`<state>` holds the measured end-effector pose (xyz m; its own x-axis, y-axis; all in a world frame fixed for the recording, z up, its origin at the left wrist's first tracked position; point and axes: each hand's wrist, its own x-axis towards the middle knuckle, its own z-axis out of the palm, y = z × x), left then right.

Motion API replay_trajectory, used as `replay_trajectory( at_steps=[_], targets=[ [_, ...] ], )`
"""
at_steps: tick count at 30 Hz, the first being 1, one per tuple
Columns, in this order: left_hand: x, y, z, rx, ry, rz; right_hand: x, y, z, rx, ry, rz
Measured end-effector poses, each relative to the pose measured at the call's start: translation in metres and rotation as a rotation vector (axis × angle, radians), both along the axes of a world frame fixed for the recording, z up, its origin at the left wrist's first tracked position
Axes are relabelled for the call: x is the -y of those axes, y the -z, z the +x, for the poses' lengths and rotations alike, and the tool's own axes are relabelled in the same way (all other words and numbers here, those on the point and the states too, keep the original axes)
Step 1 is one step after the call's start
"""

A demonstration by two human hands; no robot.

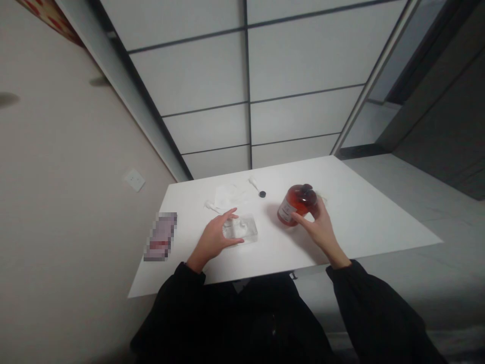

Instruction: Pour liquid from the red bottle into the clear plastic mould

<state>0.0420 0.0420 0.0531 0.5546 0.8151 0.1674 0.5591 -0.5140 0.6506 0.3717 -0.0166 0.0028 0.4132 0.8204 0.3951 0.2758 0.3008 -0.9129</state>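
My left hand [214, 237] curves round the left end of a clear rectangular container [248, 230] on the white table, thumb on the near side and fingers on the far side. My right hand [316, 222] grips a round amber glass bottle [297, 205] with a dark top and a pale label. The bottle leans to one side, and some of it is hidden by my fingers. Between the two, farther back, lie a small black cap [262, 194] and a thin white piece [253, 182] whose kind I cannot make out.
A sheet of thin white material [229, 194] lies behind my left hand, beside another small white piece [210, 206]. On the table's left edge is a blurred-out pinkish item [161, 236]. A wall [76, 212] borders the left; white panelled doors [212, 76] stand behind the table [364, 212].
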Motion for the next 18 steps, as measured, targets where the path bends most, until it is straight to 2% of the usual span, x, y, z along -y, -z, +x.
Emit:
replay_trajectory(
  at_steps=[5,11,18],
  targets=[
    [-0.004,-0.002,-0.002,-0.027,-0.013,-0.006,-0.028,-0.002,-0.006,0.079,-0.079,-0.019],
    [-0.006,0.005,-0.005,-0.039,-0.021,0.025,-0.060,0.002,-0.011,0.090,-0.115,-0.045],
    [-0.012,0.010,-0.003,-0.042,0.020,0.022,-0.047,0.008,-0.022,0.123,-0.226,-0.077]
  ],
)
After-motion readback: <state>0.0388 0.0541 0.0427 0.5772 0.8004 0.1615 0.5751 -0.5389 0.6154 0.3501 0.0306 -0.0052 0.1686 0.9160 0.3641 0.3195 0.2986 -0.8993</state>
